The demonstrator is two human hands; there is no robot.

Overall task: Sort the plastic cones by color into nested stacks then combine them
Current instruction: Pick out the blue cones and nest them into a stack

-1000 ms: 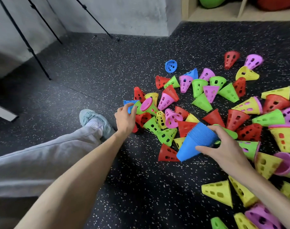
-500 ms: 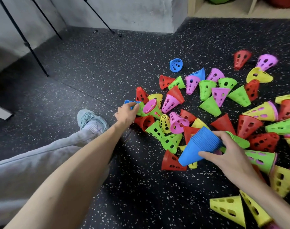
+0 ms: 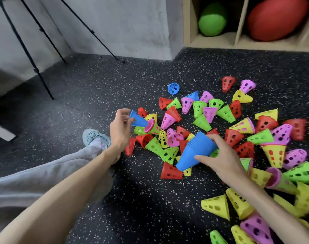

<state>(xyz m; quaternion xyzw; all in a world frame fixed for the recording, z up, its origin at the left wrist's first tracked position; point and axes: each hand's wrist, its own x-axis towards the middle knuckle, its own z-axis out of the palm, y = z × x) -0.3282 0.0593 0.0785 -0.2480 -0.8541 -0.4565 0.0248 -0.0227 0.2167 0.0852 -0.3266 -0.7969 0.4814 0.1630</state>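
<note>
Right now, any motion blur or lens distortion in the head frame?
Head view: blur smears the red cone at the right edge and the yellow cones lower right; the blue stack in the right hand stays sharp; wide-angle distortion bends the tripod legs.

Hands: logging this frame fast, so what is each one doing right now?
Left hand: holding a single blue cone by its wide end.
Right hand: holding the nested blue cone stack.

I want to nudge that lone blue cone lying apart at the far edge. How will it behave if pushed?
The lone blue cone lies on its side, so it would probably roll in a curve. Its holed plastic wall suggests it is light and would likely skid easily.
</note>
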